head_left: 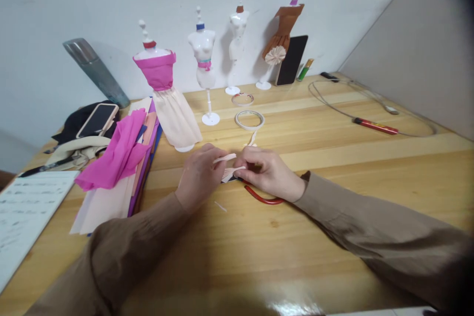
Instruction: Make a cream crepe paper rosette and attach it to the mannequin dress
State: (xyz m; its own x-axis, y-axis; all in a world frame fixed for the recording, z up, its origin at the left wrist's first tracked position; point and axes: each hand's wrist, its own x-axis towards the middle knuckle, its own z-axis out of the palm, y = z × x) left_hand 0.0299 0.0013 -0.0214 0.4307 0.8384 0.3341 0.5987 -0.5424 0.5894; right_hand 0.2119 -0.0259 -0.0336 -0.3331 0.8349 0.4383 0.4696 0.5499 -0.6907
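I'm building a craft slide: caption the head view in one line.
Left hand and right hand hold pale pleated material above a wooden table, four miniature mannequins standing behind.

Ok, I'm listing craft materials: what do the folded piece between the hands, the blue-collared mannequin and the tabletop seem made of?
Folded piece: matte paper or thin fabric, judging by its layered pleats. Blue-collared mannequin: probably hard plastic, glossy white, with shine on the torso. Tabletop: wood or wood-look laminate, satin; grain shows, and light glares near the front.
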